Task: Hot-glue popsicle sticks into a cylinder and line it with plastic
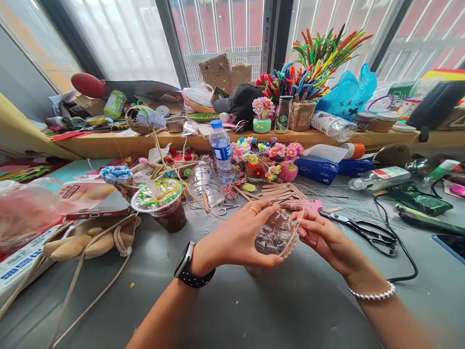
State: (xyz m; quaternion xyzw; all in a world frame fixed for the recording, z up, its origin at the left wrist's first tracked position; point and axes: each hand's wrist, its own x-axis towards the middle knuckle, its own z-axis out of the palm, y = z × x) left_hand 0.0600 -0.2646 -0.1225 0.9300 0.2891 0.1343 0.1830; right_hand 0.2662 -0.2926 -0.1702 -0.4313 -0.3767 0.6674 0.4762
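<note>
My left hand, with a gold ring and a watch at the wrist, is wrapped round a clear plastic bottle piece. Its ridged, see-through end faces up towards me. A pale braided cord runs along the right rim of the piece. At that rim, my right hand pinches the cord's end between thumb and fingers. Just behind the hands lies a pink glue gun, partly hidden by them.
Black-handled scissors and a black cable lie to the right. A lidded drink cup and a beige bag stand left. Behind are wooden sticks, a water bottle and blue tissue packs.
</note>
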